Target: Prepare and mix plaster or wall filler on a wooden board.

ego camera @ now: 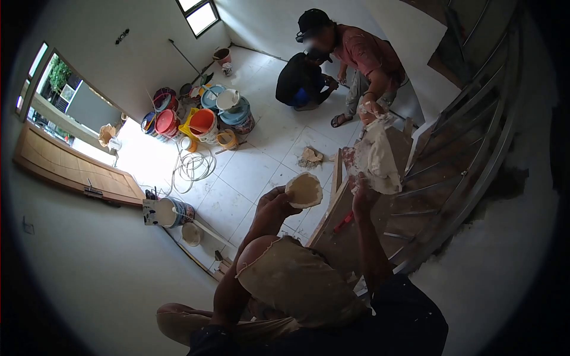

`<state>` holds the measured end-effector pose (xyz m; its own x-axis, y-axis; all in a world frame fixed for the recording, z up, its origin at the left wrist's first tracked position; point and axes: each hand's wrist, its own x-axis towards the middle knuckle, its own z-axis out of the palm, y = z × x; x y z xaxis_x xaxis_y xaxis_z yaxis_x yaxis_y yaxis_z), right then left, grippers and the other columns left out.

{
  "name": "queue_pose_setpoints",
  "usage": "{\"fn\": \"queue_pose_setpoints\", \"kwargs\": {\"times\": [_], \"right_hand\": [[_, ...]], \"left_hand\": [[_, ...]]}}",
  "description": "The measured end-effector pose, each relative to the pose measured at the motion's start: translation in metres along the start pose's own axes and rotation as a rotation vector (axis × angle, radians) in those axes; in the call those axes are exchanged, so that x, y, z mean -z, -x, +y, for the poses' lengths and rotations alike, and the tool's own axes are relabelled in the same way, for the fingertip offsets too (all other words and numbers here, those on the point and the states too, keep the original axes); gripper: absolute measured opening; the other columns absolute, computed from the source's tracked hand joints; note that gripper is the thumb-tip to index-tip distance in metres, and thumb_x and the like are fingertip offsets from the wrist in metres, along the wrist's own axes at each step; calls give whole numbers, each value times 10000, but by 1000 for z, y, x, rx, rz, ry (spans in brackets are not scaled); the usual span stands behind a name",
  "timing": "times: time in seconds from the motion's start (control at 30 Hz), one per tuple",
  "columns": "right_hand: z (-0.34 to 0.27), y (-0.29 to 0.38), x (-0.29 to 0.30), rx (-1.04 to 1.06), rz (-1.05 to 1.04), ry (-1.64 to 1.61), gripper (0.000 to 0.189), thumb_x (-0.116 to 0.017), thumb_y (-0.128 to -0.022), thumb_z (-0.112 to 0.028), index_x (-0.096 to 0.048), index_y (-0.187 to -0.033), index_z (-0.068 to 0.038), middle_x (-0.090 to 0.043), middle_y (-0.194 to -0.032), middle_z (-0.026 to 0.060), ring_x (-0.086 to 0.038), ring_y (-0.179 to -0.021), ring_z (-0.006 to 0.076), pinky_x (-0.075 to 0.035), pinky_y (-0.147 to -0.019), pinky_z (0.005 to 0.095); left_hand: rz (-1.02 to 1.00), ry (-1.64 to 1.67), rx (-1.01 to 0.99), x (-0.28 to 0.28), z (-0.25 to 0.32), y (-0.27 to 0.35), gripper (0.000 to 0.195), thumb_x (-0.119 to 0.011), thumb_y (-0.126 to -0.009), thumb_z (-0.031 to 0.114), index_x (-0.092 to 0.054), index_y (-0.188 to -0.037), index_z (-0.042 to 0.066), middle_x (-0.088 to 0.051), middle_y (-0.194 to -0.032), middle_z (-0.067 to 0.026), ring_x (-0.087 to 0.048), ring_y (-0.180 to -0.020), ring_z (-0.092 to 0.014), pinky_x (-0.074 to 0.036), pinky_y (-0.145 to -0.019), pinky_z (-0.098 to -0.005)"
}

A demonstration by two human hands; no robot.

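My left hand [278, 200] grips a small round bowl [305, 190] by its near side. The bowl has a rough, plaster-crusted rim and a tan inside. Over on the right, my right hand [364, 196] holds the lower end of a putty-smeared sheet or bag [376, 158], whose exact kind I cannot tell. White putty lies thick and lumpy across it. Reaching down from above, a co-worker's hand [373, 111] is at its upper end. Below it stretches a brown board [343, 242], with a red-handled tool [343, 222] near its left edge.
A co-worker in a red shirt [365, 49] bends over; another person in black [298, 80] squats behind. Metal-framed stairs [445, 187] curve along the right. Several paint buckets [205, 122] and a coiled hose [193, 167] stand left, near a wooden door [75, 164]. Debris [311, 155] lies on the tiles.
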<state>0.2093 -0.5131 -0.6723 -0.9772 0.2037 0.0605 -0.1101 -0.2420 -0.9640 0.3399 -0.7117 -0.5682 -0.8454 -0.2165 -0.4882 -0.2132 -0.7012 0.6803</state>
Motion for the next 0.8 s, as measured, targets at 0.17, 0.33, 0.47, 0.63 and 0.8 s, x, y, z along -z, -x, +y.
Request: {"fn": "queue_pose_setpoints", "kwargs": {"times": [0.17, 0.33, 0.47, 0.63, 0.8], "right_hand": [[-32, 16, 20, 325, -227, 357, 248, -578, -804, -93, -536, -1016, 30, -614, -917, 122, -611, -821, 214, -499, -711, 340], [-55, 28, 18, 508, -444, 736, 125, -567, -789, -128, -605, -806, -10, -613, -721, 134, -621, -676, 295, -501, -607, 355], [-59, 32, 19, 480, -467, 718, 133, -564, -797, -142, -601, -831, -19, -619, -745, 125, -623, -660, 277, -499, -597, 347], [-41, 39, 38, 513, -504, 822, 147, -566, -793, -96, -593, -906, -7, -618, -769, 125, -627, -660, 262, -502, -583, 325], [-57, 48, 35, 394, -558, 720, 171, -549, -795, -37, -588, -955, 9, -618, -780, 128, -638, -662, 250, -512, -585, 312]], "left_hand": [[10, -86, -8, -30, 2, -3, 329, -577, -830, 147, -511, -1050, -89, -611, -935, -171, -637, -819, -248, -547, -740, -338], [16, -142, 26, -47, 1, -8, 316, -583, -826, 130, -513, -1036, -95, -614, -918, -171, -642, -798, -246, -558, -721, -333], [14, -173, 33, -51, -2, -10, 290, -578, -832, 124, -523, -1016, -94, -616, -908, -167, -645, -783, -241, -562, -714, -330], [21, -221, 55, -56, -3, -12, 283, -567, -839, 115, -525, -1013, -104, -614, -910, -175, -645, -781, -248, -563, -720, -334], [-16, -209, 83, -55, -4, -17, 302, -562, -836, 101, -513, -1020, -134, -608, -918, -191, -640, -807, -271, -558, -750, -357]]}}
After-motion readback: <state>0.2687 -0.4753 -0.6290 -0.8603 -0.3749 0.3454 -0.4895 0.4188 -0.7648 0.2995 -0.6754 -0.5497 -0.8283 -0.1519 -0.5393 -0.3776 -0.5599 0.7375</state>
